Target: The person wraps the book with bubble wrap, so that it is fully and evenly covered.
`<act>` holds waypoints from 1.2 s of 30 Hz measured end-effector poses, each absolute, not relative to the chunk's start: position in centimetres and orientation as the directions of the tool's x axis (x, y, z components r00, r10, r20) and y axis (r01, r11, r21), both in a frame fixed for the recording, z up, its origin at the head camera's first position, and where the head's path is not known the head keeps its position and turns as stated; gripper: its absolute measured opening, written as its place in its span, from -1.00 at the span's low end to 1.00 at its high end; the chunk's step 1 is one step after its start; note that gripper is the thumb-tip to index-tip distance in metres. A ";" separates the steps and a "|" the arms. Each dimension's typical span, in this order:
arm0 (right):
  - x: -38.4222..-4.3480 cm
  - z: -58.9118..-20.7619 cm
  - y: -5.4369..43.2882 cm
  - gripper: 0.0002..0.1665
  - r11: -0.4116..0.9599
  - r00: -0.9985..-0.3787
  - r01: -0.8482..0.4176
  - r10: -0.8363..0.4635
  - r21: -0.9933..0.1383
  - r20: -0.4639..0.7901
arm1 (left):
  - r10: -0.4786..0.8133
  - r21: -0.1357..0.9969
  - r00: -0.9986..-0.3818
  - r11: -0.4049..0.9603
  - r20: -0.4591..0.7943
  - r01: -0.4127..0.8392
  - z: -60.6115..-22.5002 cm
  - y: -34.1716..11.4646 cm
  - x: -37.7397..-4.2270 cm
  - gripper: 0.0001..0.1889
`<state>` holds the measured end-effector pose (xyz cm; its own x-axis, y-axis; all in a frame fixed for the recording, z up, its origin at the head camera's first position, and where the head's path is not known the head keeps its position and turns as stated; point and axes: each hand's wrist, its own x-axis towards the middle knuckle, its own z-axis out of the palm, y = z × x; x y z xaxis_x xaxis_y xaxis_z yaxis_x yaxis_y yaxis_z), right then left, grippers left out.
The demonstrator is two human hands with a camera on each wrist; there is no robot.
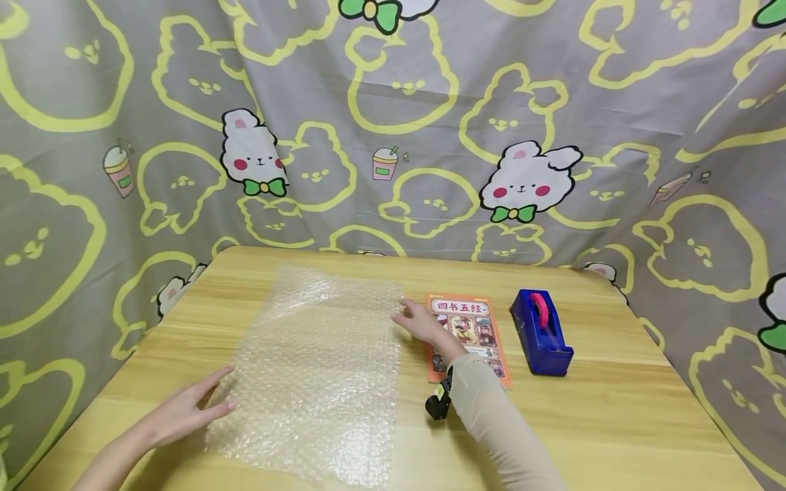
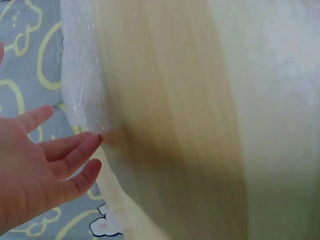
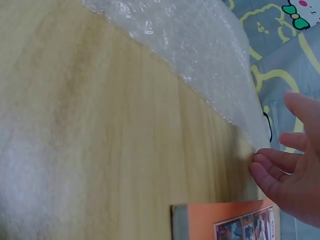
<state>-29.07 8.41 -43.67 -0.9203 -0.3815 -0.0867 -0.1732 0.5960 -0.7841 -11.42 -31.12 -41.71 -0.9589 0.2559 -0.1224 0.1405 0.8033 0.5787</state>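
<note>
A clear sheet of bubble wrap lies flat on the wooden table, left of centre. My left hand is at its left edge with the fingers spread and fairly straight. In the left wrist view the fingertips come right to the edge of the bubble wrap. On the opposite side my right hand reaches to the sheet's upper right edge, its fingers loosely bent. In the right wrist view those fingertips are beside the sheet's corner, with nothing between them.
An orange-covered book lies under the right forearm, just right of the sheet. Farther right stands a blue tape dispenser with a pink-cored roll. A black wrist camera hangs below the right wrist. Patterned grey curtain surrounds the wooden table.
</note>
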 end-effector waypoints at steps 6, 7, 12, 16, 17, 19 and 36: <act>-29.3 -44.2 8.4 -0.28 0.528 -0.928 -0.140 -0.364 -0.838 -0.074 | 0.292 0.663 -0.944 0.739 -0.152 0.121 -41.8 -31.5 -11.3 -0.34; -29.3 -44.2 8.3 -0.29 0.511 -0.930 -0.127 -0.359 -0.850 -0.076 | 0.295 0.669 -0.944 0.733 -0.148 0.124 -41.8 -31.5 -11.3 -0.35; -29.3 -44.1 7.6 -0.34 0.349 -0.933 0.024 -0.330 -0.937 -0.147 | 0.323 0.678 -0.942 0.714 -0.097 0.175 -41.9 -31.9 -11.4 -0.43; -29.2 -44.3 7.2 -0.35 0.235 -0.928 0.116 -0.320 -0.965 -0.189 | 0.343 0.715 -0.934 0.677 -0.099 0.173 -42.0 -32.3 -11.3 -0.45; -29.2 -44.3 7.2 -0.34 0.213 -0.929 0.136 -0.312 -0.968 -0.199 | 0.351 0.731 -0.930 0.662 -0.109 0.165 -42.0 -32.4 -11.3 -0.45; -29.2 -44.4 7.1 -0.34 0.180 -0.932 0.162 -0.295 -0.970 -0.210 | 0.376 0.774 -0.919 0.615 -0.121 0.150 -41.9 -32.7 -11.3 -0.44; -29.5 -45.5 7.0 -0.45 0.228 -0.939 0.099 -0.300 -0.969 -0.166 | 0.498 0.913 -0.865 0.380 -0.067 0.148 -43.1 -34.2 -11.8 -0.25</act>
<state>-29.51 7.03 -45.53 -0.9392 -0.3004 -0.1665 0.0987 0.2281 -0.9686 -11.79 -34.15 -43.15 -0.8648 0.4977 -0.0667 0.1484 0.3803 0.9129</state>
